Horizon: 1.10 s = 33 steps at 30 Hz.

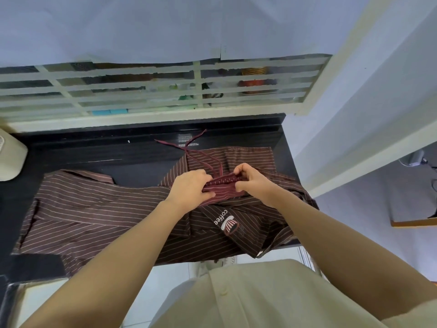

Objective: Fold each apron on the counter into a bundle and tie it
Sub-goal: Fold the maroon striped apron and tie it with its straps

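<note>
Brown aprons with thin pale stripes [94,209] lie spread over the black counter [94,150]. One shows a "coffee" cup logo [227,222] at the front right. Above that logo, my left hand [189,189] and my right hand [254,182] both pinch a small bunched, reddish striped fold of apron [223,185] held between them. Thin maroon ties [189,145] run from that fold back across the counter toward the window sill.
A barred white window [165,91] stands behind the counter, with jars and boxes beyond it. A pale appliance [9,157] sits at the far left edge. A white wall [354,114] bounds the right side. The apron overhangs the counter's front right corner.
</note>
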Each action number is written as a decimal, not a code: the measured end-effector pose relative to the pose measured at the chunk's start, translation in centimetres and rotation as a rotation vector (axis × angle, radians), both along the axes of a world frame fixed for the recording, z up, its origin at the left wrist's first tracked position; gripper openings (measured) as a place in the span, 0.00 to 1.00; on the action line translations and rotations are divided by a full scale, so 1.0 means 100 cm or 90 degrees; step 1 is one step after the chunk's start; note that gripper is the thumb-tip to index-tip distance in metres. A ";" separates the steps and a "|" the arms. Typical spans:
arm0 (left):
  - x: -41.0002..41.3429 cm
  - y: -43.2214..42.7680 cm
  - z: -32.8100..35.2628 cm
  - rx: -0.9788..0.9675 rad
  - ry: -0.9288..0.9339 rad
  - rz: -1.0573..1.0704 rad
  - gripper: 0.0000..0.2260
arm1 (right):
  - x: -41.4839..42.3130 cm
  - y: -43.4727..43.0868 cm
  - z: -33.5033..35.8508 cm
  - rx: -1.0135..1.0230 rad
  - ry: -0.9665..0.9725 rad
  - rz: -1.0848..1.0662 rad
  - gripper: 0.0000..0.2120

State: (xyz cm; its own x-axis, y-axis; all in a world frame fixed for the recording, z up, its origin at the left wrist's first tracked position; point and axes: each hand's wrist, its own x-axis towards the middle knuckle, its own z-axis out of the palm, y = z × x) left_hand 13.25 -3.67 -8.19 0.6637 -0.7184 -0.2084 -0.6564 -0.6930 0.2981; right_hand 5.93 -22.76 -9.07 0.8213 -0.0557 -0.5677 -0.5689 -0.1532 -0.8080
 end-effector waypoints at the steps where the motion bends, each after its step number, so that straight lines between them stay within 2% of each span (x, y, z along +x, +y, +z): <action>1: 0.000 0.002 0.001 0.017 -0.008 -0.013 0.13 | 0.006 0.003 0.002 -0.020 0.067 0.016 0.11; 3: -0.002 0.005 0.001 0.035 -0.033 -0.036 0.13 | 0.014 0.009 0.008 -0.096 0.169 0.019 0.16; 4: -0.003 0.004 0.000 0.037 -0.042 -0.045 0.13 | 0.016 0.013 0.013 -0.123 0.173 0.044 0.21; 5: -0.004 0.004 0.001 0.038 -0.050 -0.053 0.12 | 0.017 0.016 0.016 -0.152 0.140 0.085 0.21; 7: -0.006 0.001 0.004 0.045 -0.063 -0.068 0.12 | 0.018 0.024 0.019 -0.199 0.027 0.106 0.15; 9: -0.008 0.000 0.004 0.048 -0.068 -0.046 0.13 | 0.023 0.030 0.021 -0.212 -0.059 0.013 0.12; 12: -0.011 0.002 0.004 0.008 -0.022 0.055 0.12 | 0.026 0.037 0.030 -0.180 -0.128 -0.096 0.14; 14: -0.011 0.004 0.005 -0.089 0.058 0.201 0.12 | 0.025 0.040 0.037 -0.139 -0.171 -0.131 0.13; 16: -0.011 0.006 0.005 -0.176 0.114 0.324 0.19 | 0.022 0.041 0.042 -0.024 -0.173 -0.170 0.10; 18: -0.009 0.010 0.004 -0.210 0.137 0.365 0.25 | 0.017 0.042 0.041 0.032 -0.186 -0.183 0.09; 21: -0.007 0.014 0.003 -0.248 0.188 0.402 0.30 | 0.011 0.044 0.040 0.002 -0.246 -0.173 0.11; 24: -0.010 0.011 0.006 -0.276 0.194 0.361 0.39 | 0.007 0.050 0.042 0.173 -0.251 -0.169 0.09; 25: -0.012 0.009 0.008 -0.276 0.179 0.349 0.37 | 0.006 0.053 0.042 0.259 -0.238 -0.145 0.08; 27: -0.010 0.006 0.007 -0.291 0.189 0.391 0.28 | 0.003 0.058 0.042 0.395 -0.181 -0.110 0.08; 30: -0.006 0.008 0.003 -0.370 0.280 0.484 0.11 | -0.007 0.056 0.035 0.418 -0.065 -0.124 0.08; 33: -0.005 0.013 0.007 -0.491 0.379 0.560 0.07 | -0.021 0.047 0.021 0.430 0.038 -0.194 0.09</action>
State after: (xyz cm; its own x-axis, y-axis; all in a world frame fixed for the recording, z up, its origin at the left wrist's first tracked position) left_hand 12.79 -2.38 -7.45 0.9178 -0.1607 -0.3632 0.2936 -0.3414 0.8929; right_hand 3.78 -18.10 -7.01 0.7922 0.1009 -0.6019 -0.5522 0.5384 -0.6366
